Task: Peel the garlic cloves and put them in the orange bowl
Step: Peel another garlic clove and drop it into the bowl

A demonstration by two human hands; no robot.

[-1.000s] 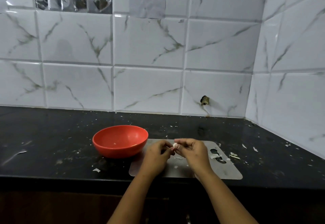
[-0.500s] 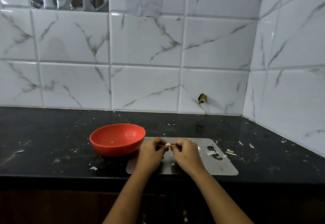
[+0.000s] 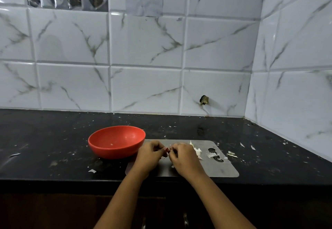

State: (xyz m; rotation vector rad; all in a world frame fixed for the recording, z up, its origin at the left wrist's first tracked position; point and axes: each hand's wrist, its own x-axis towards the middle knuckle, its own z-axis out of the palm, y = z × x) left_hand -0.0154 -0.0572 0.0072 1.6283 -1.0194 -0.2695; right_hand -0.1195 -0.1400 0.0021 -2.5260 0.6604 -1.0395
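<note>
The orange bowl stands on the black counter, left of a grey metal board. My left hand and my right hand meet over the board, fingers curled. Between their fingertips they pinch a small garlic clove, almost wholly hidden by the fingers. A pale speck lies inside the bowl; I cannot tell what it is. More garlic with loose white skin lies on the board just right of my right hand.
Bits of garlic skin are scattered on the board's right end and over the counter. White marble-look tiled walls rise behind and on the right. The counter's front edge runs just below my wrists.
The clove was plainly visible between the fingertips a second ago; now the fingers have closed over it. Both hands stay together over the board; the view has shifted slightly.
</note>
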